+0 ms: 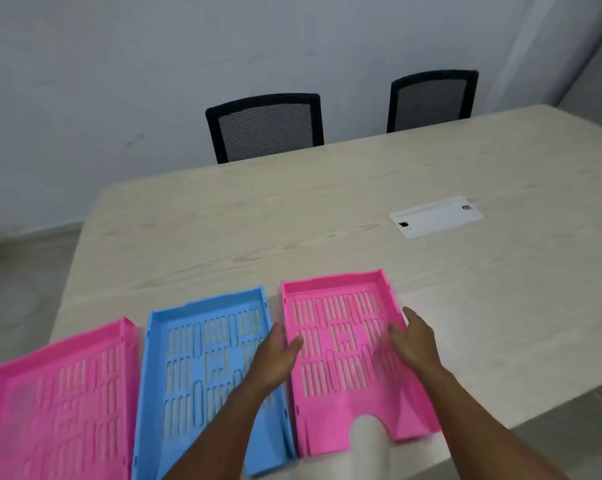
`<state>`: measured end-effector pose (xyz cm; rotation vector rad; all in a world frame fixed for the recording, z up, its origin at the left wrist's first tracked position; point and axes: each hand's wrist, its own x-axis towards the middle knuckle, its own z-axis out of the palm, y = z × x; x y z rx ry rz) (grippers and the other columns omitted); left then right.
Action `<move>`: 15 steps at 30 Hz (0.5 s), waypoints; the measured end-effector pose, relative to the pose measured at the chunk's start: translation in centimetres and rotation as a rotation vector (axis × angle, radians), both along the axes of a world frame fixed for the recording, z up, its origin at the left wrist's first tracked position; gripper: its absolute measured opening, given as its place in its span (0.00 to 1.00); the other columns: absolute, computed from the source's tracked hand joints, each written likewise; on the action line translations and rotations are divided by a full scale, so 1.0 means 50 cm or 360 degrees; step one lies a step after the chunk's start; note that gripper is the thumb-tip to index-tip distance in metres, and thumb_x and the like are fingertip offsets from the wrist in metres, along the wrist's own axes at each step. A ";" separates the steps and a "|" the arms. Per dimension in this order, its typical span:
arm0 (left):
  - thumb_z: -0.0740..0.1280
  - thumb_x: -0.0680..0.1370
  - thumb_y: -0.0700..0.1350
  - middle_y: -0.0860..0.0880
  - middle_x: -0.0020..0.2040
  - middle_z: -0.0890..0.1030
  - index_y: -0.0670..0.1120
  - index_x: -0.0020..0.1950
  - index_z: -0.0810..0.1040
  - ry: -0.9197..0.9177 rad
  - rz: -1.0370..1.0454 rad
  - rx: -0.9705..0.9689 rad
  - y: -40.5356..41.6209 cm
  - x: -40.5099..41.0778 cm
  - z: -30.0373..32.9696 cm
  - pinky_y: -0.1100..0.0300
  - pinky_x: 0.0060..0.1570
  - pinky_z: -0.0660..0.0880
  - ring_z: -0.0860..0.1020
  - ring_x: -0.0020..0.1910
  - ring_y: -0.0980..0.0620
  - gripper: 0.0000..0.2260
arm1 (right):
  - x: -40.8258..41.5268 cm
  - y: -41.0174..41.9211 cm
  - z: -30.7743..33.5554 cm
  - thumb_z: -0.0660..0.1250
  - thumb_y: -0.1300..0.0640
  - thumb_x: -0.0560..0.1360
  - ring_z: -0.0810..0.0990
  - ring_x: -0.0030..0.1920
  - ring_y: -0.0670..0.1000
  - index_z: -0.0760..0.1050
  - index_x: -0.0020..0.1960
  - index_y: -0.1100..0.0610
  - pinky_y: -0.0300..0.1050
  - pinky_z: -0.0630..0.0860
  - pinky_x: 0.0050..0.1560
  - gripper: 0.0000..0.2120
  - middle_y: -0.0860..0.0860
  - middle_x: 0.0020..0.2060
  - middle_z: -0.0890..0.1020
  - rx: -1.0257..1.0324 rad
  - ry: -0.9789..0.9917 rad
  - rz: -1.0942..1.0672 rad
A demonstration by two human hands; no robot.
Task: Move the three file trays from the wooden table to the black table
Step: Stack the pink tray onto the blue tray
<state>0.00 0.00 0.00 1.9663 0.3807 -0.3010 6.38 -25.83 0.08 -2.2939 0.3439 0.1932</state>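
Note:
Three slotted file trays lie side by side on the light wooden table (327, 209), near its front edge. A pink tray (57, 403) is at the left, a blue tray (202, 362) in the middle, and a second pink tray (344, 344) at the right. My left hand (275, 358) holds the right pink tray's left wall, thumb inside the rim and fingers outside. On its right wall my right hand (413, 341) holds it the same way. This tray's base still looks to be on the table. No black table is in view.
Two black mesh-back chairs (265, 128) (431, 98) stand behind the table's far edge, against a pale wall. A white cable cover plate (436, 216) is set into the tabletop at the right. Grey floor (15, 289) shows left of the table.

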 end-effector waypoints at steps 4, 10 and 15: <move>0.61 0.83 0.50 0.48 0.76 0.70 0.48 0.79 0.61 0.0109 -0.0051 -0.0107 -0.011 0.004 -0.007 0.59 0.70 0.64 0.69 0.73 0.52 0.26 | -0.022 -0.035 -0.021 0.62 0.64 0.78 0.82 0.49 0.58 0.77 0.62 0.64 0.47 0.78 0.51 0.14 0.63 0.55 0.84 -0.0100 0.0227 0.0049; 0.64 0.82 0.49 0.47 0.79 0.65 0.47 0.80 0.60 0.0172 0.0044 -0.0200 -0.023 0.018 -0.008 0.46 0.76 0.62 0.65 0.77 0.47 0.28 | -0.006 -0.054 -0.005 0.55 0.73 0.76 0.79 0.38 0.57 0.77 0.43 0.56 0.36 0.68 0.30 0.17 0.54 0.36 0.82 -0.0150 0.0160 0.0102; 0.66 0.81 0.46 0.49 0.82 0.58 0.49 0.82 0.54 -0.0010 0.0165 -0.0430 -0.035 0.033 0.011 0.53 0.74 0.59 0.60 0.79 0.49 0.33 | 0.030 -0.060 0.052 0.56 0.73 0.75 0.83 0.40 0.59 0.83 0.52 0.63 0.44 0.76 0.42 0.17 0.61 0.43 0.87 -0.0153 0.0011 0.0052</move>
